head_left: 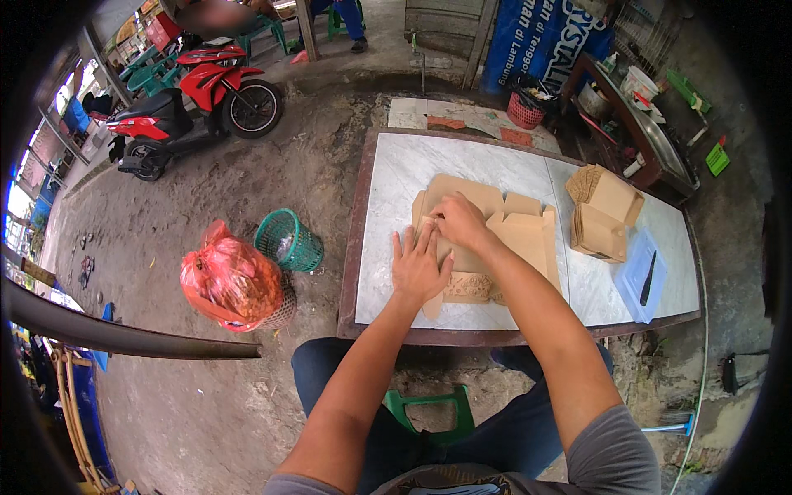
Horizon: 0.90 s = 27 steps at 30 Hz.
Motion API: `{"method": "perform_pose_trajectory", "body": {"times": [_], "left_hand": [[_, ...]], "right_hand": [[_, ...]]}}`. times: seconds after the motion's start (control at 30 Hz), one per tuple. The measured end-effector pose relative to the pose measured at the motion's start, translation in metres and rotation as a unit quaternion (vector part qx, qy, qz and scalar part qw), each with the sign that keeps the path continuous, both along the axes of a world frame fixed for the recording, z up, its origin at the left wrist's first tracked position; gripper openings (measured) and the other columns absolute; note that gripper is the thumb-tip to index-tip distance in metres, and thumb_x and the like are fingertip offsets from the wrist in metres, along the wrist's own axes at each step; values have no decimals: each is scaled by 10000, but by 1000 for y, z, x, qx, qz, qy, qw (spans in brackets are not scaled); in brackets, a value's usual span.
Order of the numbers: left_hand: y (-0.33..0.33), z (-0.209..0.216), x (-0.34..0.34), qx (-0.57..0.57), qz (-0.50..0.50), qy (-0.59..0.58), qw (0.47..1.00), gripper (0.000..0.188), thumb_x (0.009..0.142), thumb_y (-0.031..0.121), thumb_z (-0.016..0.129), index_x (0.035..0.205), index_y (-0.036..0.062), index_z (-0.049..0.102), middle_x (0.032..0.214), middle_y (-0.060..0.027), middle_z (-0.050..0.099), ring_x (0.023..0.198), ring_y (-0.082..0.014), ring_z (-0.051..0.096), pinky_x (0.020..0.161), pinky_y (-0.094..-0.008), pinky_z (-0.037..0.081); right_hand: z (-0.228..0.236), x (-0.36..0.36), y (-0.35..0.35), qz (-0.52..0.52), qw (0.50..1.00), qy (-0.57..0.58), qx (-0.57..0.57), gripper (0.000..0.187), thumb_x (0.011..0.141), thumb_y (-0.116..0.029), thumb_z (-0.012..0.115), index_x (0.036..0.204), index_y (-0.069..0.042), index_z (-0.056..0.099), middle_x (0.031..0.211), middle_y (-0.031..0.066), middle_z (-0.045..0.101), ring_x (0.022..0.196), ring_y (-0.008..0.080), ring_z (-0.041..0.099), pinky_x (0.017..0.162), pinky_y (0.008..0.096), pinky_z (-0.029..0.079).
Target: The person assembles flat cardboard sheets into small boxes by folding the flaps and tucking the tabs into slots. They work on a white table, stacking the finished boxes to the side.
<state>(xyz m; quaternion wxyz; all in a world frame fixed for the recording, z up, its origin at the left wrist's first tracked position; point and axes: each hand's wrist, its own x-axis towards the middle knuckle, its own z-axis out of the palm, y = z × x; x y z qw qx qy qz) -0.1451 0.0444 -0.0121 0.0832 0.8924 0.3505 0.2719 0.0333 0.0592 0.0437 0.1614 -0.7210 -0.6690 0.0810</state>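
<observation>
A brown cardboard box blank (530, 243), partly folded with flaps standing up, lies on the marble-topped table (388, 177) in front of me. My left hand (421, 268) rests on its left side, fingers stretched out and spread. Close beside those fingertips, my right hand (462, 221) is curled with its fingers pinched at the box's left edge flap. The right hand itself covers the exact spot of the pinch. Printed patterning shows on the panel nearest me, partly under my right forearm.
Brown cardboard boxes (598, 235) sit at the table's right, beside a clear bluish plastic container (631, 289) with a black knife (649, 279) on it. Left of the table stand a green basket (290, 239) and a red plastic bag (231, 276). A red motorbike (194, 103) is parked farther back.
</observation>
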Motion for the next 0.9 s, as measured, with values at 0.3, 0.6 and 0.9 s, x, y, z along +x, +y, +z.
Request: {"method": "perform_pose_trajectory", "body": {"times": [0.3, 0.6, 0.9], "left_hand": [[1, 0, -8, 23, -24, -11, 999, 548, 889, 397, 704, 1284, 17, 723, 1355, -147, 699, 1338, -379, 584, 1166, -717, 320], [-2, 1, 1, -5, -31, -43, 999, 575, 888, 387, 728, 1292, -21, 706, 1284, -203, 717, 1323, -458, 578, 1163, -692, 350], [-2, -1, -3, -15, -41, -48, 998, 606, 884, 389, 749, 1319, -29, 685, 1318, -223, 697, 1340, -478, 561, 1187, -655, 351]], "right_hand": [[0, -24, -34, 52, 980, -189, 23, 351, 924, -280, 618, 1155, -91, 804, 1178, 52, 702, 1248, 285, 541, 1093, 520, 381], [3, -26, -25, 34, 980, -194, -9, 401, 966, -327, 543, 1176, -101, 799, 1190, 51, 713, 1321, 301, 528, 1217, 593, 241], [-8, -39, -34, 0, 981, -188, 46, 402, 991, -334, 518, 1233, -128, 764, 1209, 29, 706, 1297, 274, 538, 1207, 628, 211]]}}
